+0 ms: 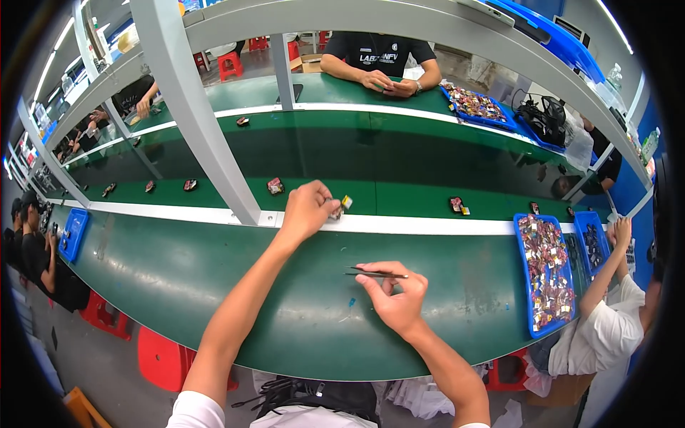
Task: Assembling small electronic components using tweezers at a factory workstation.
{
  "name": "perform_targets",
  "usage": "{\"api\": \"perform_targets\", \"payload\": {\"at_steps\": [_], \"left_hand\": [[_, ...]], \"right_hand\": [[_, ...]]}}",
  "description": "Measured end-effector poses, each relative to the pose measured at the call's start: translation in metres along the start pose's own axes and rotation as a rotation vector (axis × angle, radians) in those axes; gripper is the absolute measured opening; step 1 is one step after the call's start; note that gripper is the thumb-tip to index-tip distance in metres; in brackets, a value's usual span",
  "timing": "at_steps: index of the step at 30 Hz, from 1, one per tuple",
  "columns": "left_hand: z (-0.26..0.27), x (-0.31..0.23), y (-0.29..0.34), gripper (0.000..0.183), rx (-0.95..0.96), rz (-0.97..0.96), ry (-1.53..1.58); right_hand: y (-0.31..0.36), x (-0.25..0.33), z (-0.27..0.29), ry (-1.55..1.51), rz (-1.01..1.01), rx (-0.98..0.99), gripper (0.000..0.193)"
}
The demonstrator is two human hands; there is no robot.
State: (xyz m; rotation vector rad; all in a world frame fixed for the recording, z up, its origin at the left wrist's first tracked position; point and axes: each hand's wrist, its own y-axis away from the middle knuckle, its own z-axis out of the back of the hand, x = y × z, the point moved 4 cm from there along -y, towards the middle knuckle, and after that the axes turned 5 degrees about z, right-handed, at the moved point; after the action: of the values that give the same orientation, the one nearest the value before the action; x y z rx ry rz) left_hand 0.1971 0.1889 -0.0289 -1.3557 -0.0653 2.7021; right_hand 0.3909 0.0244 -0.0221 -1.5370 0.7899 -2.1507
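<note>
My left hand reaches forward to the white strip at the belt's edge and pinches a small part with a yellow tab. My right hand rests on the green bench nearer to me and holds slim metal tweezers that point left. More small parts lie spaced along the dark green conveyor belt beyond my left hand.
A grey metal post rises left of my left hand. A blue tray of small parts sits at the right, with a second one beside a person in white. Another person sits across the belt. Red stools stand below left.
</note>
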Motion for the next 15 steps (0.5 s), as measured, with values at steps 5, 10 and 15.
{"api": "perform_targets", "payload": {"at_steps": [5,10,15], "left_hand": [[0.012,-0.011,0.074,0.014,0.085,0.046,0.13],[0.019,-0.022,0.119,0.015,0.107,0.123,0.175],[0.015,-0.022,0.128,0.016,0.049,0.058,0.175]], "right_hand": [[-0.002,-0.01,0.004,-0.194,-0.214,-0.074,0.013],[0.004,-0.015,-0.004,-0.209,-0.25,-0.022,0.012],[0.009,-0.014,-0.012,-0.176,-0.266,-0.001,0.014]]}}
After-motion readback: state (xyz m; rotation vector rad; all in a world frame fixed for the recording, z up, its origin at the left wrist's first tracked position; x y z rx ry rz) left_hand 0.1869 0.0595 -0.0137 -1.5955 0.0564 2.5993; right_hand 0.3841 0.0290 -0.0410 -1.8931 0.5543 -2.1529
